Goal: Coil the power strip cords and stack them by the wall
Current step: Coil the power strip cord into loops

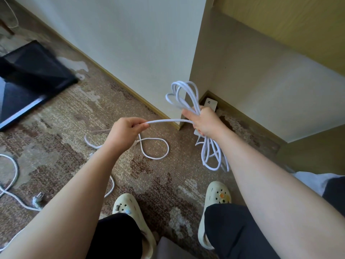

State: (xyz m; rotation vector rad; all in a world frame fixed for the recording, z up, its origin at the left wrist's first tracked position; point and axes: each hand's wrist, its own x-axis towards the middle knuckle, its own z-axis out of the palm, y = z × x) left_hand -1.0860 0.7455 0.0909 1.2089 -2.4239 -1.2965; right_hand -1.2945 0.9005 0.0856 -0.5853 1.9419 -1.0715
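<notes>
My right hand (202,121) grips a bundle of white cord loops (183,94) together with a white power strip (211,104), held near the wall corner. Loops stick up above the fist and hang down below it (212,156). A straight run of the same cord (168,121) stretches left to my left hand (124,130), which pinches it. Below my left hand the loose cord (155,146) trails in a loop on the carpet. Another white cord (13,176) with a grey plug (37,200) lies on the floor at the left.
A white wall with a wooden skirting runs diagonally to a corner (180,126). At the right is a beige recess with a shelf above (261,94). A dark flat panel (31,71) lies on the carpet at the left. My feet in cream clogs (217,195) stand below.
</notes>
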